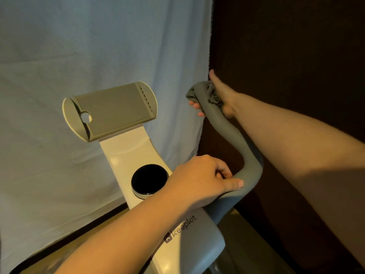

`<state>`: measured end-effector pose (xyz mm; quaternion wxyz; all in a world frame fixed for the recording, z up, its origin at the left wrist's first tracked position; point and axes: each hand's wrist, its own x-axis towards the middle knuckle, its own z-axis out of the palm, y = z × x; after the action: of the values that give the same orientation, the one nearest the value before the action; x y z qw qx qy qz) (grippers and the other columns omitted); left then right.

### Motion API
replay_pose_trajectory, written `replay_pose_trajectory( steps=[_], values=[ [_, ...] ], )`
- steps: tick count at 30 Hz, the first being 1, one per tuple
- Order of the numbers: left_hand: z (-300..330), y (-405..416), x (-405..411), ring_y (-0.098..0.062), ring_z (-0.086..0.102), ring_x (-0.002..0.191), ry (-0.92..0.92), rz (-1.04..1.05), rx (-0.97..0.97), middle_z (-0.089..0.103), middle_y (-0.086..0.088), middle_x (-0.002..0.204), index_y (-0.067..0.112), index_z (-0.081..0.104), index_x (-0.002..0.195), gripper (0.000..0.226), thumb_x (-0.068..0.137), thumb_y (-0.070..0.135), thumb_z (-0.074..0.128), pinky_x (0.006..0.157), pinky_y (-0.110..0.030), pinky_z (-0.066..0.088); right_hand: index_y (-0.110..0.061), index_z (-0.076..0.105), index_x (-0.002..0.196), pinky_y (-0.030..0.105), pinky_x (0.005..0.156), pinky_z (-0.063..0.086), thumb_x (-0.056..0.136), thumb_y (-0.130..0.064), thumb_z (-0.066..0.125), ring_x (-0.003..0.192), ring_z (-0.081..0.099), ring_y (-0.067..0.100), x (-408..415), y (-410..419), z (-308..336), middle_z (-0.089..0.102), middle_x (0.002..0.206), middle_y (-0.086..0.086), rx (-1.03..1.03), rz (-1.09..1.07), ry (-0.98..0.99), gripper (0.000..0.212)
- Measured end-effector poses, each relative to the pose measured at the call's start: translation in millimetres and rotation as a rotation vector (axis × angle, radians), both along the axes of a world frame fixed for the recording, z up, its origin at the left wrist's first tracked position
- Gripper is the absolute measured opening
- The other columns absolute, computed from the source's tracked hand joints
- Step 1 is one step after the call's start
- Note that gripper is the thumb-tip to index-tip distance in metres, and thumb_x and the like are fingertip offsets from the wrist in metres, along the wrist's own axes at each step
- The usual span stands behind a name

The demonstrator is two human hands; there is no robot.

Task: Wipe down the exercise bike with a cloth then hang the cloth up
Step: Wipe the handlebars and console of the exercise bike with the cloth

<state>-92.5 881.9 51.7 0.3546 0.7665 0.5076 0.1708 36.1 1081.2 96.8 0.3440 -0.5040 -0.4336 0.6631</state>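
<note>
Head view. The exercise bike [126, 161] occupies the centre and lower part of the frame: a cream column rising to a grey tablet holder [110, 110] at centre left, a round black dial [150, 179] on the column below it, and a grey padded handlebar [233, 139] curving from lower centre up toward the right of centre. A brand mark is printed on the frame near the bottom centre.

The left hand [203, 179] enters from the lower left, forearm running diagonally up across the bike's frame. The hand sits at the lower bend of the handlebar, back of the hand toward the camera, fingers curled round the bar and the thumb laid along its top. It grips the handlebar.

The right arm enters from the right edge and reaches up and to the left, nearly straight. The right hand [221, 95] is at the upper end of the handlebar, right of centre. Its fingers wrap round the bar end, fingertips showing beneath on the left side; the thumb points upward. The cloth [205, 91], grey and bunched, is pressed between this hand and the bar end, partly covered by the hand.

A pale curtain [88, 46] fills the left and upper background. A dark panel [286, 56] fills the upper right. A strip of tan floor [245, 234] shows at the lower right.
</note>
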Motion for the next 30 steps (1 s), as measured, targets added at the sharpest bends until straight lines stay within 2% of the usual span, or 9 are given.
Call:
replay_pose_trajectory(
  steps=[3,8,10,13,15,18,23,27,30],
  values=[
    [0,0,-1,-0.005,0.058,0.067,-0.015,-0.014,0.013,0.061,0.011,0.068,0.034,0.070,0.091,0.030,0.080,0.062,0.064,0.062,-0.027,0.044,-0.001,0.069,0.109,0.033,0.067,0.057,0.082,-0.081,0.035,0.073,0.068,0.017,11,-8,-16,0.072,0.100,0.014,-0.017,0.058,-0.029,0.092],
    [-1,0,-1,-0.002,0.053,0.061,0.000,-0.016,0.027,0.058,0.012,0.065,0.034,0.070,0.091,0.031,0.080,0.062,0.064,0.060,-0.027,0.042,-0.008,0.063,0.117,0.038,0.090,0.055,0.081,-0.080,0.039,0.093,0.071,0.021,11,-7,-10,0.074,0.102,0.012,0.100,0.049,-0.135,0.084],
    [-2,1,-1,-0.004,0.056,0.065,-0.007,-0.018,0.026,0.061,0.010,0.068,0.033,0.070,0.092,0.032,0.080,0.062,0.064,0.062,-0.028,0.044,-0.010,0.056,0.125,0.039,0.086,0.057,0.087,-0.070,0.044,0.091,0.072,0.021,0,-4,-2,0.074,0.098,0.013,0.234,-0.058,-0.109,0.072],
    [-1,1,-1,-0.006,0.061,0.071,-0.003,-0.013,0.014,0.065,0.009,0.075,0.034,0.070,0.093,0.033,0.079,0.063,0.064,0.066,-0.030,0.048,-0.015,0.051,0.130,0.038,0.070,0.060,0.092,-0.059,0.047,0.085,0.071,0.023,-2,-10,-10,0.073,0.099,0.015,0.337,-0.102,-0.071,0.058],
    [-1,0,0,-0.004,0.058,0.067,-0.006,-0.012,0.017,0.062,0.010,0.070,0.034,0.070,0.093,0.033,0.079,0.063,0.064,0.064,-0.029,0.046,-0.017,0.054,0.129,0.036,0.070,0.058,0.092,-0.060,0.047,0.085,0.071,0.023,9,-15,-19,0.074,0.101,0.013,0.319,-0.055,-0.137,0.057],
    [-2,1,-1,-0.002,0.053,0.062,-0.013,-0.018,0.031,0.058,0.012,0.067,0.033,0.069,0.092,0.032,0.079,0.062,0.064,0.062,-0.029,0.044,-0.015,0.058,0.119,0.041,0.081,0.058,0.089,-0.067,0.043,0.087,0.071,0.024,13,-15,-11,0.074,0.100,0.015,0.251,0.028,-0.202,0.062],
    [-2,2,-1,-0.004,0.059,0.070,-0.006,-0.016,0.011,0.066,0.009,0.076,0.034,0.069,0.093,0.032,0.080,0.062,0.064,0.066,-0.029,0.047,-0.017,0.057,0.118,0.033,0.067,0.058,0.087,-0.059,0.058,0.080,0.070,0.021,-12,-9,6,0.071,0.102,0.017,0.414,-0.084,-0.128,0.053],
    [-1,1,-1,-0.006,0.060,0.070,0.002,-0.020,0.040,0.064,0.010,0.072,0.034,0.069,0.091,0.032,0.079,0.063,0.063,0.065,-0.031,0.048,-0.019,0.060,0.104,0.030,0.061,0.058,0.084,-0.052,0.065,0.068,0.069,0.015,4,-24,-9,0.071,0.086,0.010,0.399,-0.006,-0.282,0.039],
    [-1,2,-1,-0.004,0.058,0.067,0.002,-0.032,0.049,0.060,0.012,0.067,0.033,0.070,0.091,0.032,0.079,0.062,0.063,0.062,-0.030,0.045,-0.011,0.060,0.104,0.031,0.063,0.056,0.072,-0.061,0.067,0.069,0.071,0.018,4,-16,6,0.072,0.080,0.011,0.335,0.097,-0.372,0.060]
  ],
)
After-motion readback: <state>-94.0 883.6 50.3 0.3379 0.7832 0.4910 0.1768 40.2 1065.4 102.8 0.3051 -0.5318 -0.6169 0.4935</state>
